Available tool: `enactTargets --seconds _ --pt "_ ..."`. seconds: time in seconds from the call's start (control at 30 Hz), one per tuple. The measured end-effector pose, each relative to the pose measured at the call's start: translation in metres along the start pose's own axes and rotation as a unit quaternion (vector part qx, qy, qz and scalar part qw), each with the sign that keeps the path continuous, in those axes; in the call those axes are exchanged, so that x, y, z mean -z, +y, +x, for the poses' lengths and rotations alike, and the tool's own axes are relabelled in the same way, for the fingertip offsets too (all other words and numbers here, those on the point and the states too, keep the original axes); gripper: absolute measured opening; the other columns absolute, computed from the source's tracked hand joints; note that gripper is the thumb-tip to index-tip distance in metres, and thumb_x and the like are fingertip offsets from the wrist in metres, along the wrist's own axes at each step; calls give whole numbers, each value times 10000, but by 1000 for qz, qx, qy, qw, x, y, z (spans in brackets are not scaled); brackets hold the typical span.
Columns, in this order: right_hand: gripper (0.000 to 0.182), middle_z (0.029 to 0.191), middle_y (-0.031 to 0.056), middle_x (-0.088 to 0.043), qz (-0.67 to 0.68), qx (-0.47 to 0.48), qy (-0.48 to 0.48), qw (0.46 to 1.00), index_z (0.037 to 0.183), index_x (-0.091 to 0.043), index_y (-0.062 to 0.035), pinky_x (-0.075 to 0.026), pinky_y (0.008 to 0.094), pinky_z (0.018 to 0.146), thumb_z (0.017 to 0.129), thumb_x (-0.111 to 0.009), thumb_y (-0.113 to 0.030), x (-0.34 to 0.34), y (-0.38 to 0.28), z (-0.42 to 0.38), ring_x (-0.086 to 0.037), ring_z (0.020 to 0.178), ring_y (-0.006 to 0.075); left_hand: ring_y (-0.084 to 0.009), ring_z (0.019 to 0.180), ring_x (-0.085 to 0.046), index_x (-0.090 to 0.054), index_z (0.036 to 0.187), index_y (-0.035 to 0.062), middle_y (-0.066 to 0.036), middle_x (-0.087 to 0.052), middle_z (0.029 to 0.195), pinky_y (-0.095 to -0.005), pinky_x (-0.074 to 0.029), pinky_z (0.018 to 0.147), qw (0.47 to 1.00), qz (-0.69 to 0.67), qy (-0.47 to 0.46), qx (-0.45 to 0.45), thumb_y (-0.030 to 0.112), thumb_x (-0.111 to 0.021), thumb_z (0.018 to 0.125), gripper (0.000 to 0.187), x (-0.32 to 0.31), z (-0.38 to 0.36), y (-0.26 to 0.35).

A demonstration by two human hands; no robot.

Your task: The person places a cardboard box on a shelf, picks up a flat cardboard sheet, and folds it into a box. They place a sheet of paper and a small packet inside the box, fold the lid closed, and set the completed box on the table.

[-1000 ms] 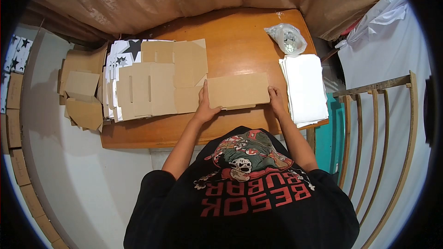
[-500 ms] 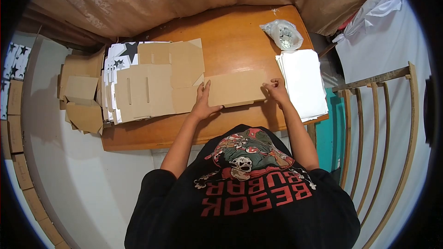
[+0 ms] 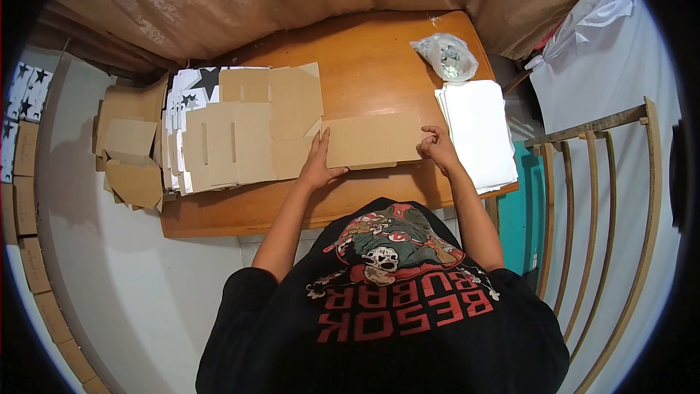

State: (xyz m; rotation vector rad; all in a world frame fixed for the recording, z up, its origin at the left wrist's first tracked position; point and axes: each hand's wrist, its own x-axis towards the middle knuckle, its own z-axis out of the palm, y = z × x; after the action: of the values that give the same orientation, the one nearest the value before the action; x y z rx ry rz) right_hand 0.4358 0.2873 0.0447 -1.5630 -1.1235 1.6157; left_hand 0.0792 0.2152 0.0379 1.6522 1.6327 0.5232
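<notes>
Spread wide, the left hand (image 3: 319,165) braces one end of a folded cardboard box (image 3: 373,140), best kept square, while the half-curled right hand (image 3: 437,149) meets the other, its hold unclear.

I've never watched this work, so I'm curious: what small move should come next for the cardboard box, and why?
Probably a light press of the right hand on the right end of the cardboard box: that hand is at that end, one finger extended, while the left hand lies against the opposite end.
</notes>
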Motion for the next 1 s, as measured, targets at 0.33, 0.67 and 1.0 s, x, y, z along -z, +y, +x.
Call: enactTargets --seconds 0.33,0.67,1.0 --pt "380 740 2 -605 28 25 -11 999 1285 -631 -55 -450 234 609 908 -664 -18 1 1 5 -535 646 76 -438 1474 -338 -89 1650 113 -271 -272 1603 -444 -321 1229 999 -17 21 -34 167 -928 688 1278 -4 -3 6" --pt "326 905 29 -652 194 -28 -25 980 1189 -682 -34 -459 269 628 977 -487 -188 9 -17 17 -593 714 137 -309 1346 -492 -475 1472 70 -152 -515 1422 -415 -416 1116 962 -185 198 -21 27 -719 855 664 6 9 3" --pt "308 964 -5 -707 148 -2 2 989 1251 -649 -52 -487 241 636 952 -656 -125 -3 -39 18 -639 738 106 -260 1300 -509 -580 1321 99 -93 -523 1337 -424 -435 1074 954 -180 241 -16 67 -716 909 435 -4 42 -7"
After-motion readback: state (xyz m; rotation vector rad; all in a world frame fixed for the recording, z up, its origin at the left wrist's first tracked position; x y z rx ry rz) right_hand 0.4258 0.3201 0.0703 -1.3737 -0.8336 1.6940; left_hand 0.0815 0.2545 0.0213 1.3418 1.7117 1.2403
